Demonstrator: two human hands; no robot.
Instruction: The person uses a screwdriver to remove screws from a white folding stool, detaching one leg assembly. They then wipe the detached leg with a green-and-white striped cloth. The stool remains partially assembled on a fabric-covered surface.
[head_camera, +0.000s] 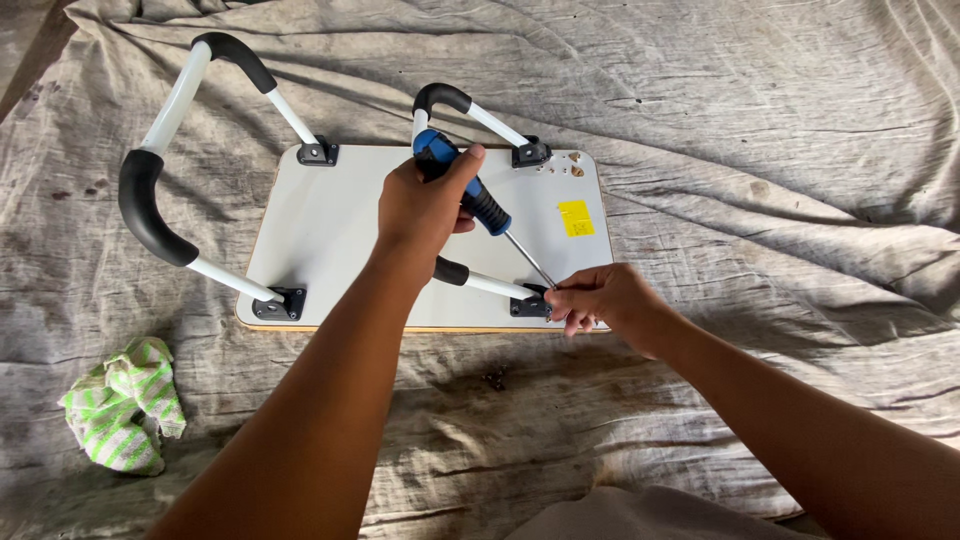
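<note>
The left hand (425, 205) was clamped around the blue-and-black screwdriver (470, 190) while the right hand (595, 298) pinched its tip at the black bracket (530, 303) near the white board's (340, 230) front right corner, where steady upright pressure probably suited the turning best.

This is looking like a makeshift work spot on the floor of a home or small workshop; which of the two cannot be told. A stained, wrinkled grey drop cloth (760, 120) is covering the whole ground. A crumpled green-and-white rag (120, 405) is lying on it, and loose screws (570, 165) are sitting on an upturned white folding tabletop (330, 230).
</note>
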